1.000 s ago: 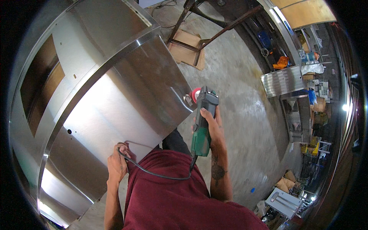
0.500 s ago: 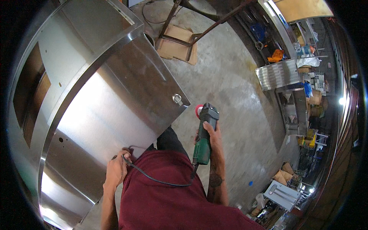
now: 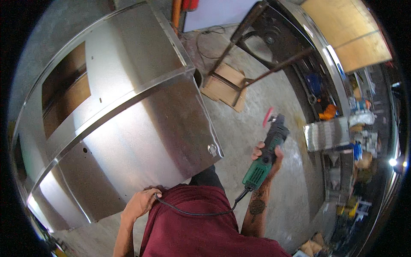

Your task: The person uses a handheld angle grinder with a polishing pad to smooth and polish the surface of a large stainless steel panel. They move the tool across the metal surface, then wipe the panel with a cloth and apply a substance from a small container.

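Observation:
My right hand (image 3: 270, 155) is wrapped round a green and black angle grinder (image 3: 264, 160), raised over the floor to my right. A pinkish-red disc (image 3: 268, 116) sits at the tool's far end. From its near end a black power cord (image 3: 203, 213) loops across my maroon shirt. The fingers of my left hand (image 3: 144, 201) pinch this cord close to the lower edge of a large stainless steel cabinet (image 3: 141, 141). The cabinet has a rectangular cutout on its upper face, small holes, and a round metal fitting (image 3: 212, 149) near its right corner.
Beyond the cabinet, a dark metal frame stand (image 3: 282, 68) rises over flattened cardboard (image 3: 222, 92) on the concrete floor. A perforated metal panel (image 3: 327, 134) leans at the right, beside crowded shelves. A wooden board (image 3: 349, 34) is at the far right.
My right hand has swung the grinder outward to the right, with its disc now tilted away. The view has shifted, showing more beyond the cabinet. My left hand still pinches the cord.

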`<control>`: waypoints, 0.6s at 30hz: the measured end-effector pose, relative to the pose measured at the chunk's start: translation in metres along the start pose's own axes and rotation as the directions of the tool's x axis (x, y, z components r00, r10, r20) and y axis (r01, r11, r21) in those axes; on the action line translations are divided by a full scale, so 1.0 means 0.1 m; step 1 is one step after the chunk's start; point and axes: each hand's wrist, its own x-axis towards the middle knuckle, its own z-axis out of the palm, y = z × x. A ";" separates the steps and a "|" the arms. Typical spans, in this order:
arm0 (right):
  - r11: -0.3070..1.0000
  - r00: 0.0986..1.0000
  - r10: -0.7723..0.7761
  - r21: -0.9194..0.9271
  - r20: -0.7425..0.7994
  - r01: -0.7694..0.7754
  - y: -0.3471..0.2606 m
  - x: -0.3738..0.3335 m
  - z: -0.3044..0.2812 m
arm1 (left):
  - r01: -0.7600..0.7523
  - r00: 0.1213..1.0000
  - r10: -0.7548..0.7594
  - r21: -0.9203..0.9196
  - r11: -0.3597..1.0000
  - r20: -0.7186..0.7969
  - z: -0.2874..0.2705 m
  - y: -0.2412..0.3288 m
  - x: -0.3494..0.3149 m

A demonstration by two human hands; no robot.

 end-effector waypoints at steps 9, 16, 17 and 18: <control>0.889 0.986 0.167 -0.435 0.019 -0.142 -0.41 1.57 0.44 | 0.264 0.962 -0.255 0.099 0.959 -0.097 0.90 0.51 0.14; 0.734 0.851 0.478 -0.631 0.218 -0.251 -0.44 2.05 0.84 | 0.426 0.855 -0.419 -0.047 0.904 -0.306 1.53 0.97 0.53; 0.713 0.818 0.518 -0.654 0.249 -0.252 -0.42 2.11 0.88 | 0.431 0.845 -0.419 -0.042 0.902 -0.331 1.56 1.06 0.61; 0.699 0.804 0.538 -0.666 0.253 -0.258 -0.38 2.13 0.90 | 0.437 0.835 -0.420 -0.034 0.899 -0.355 1.57 1.14 0.69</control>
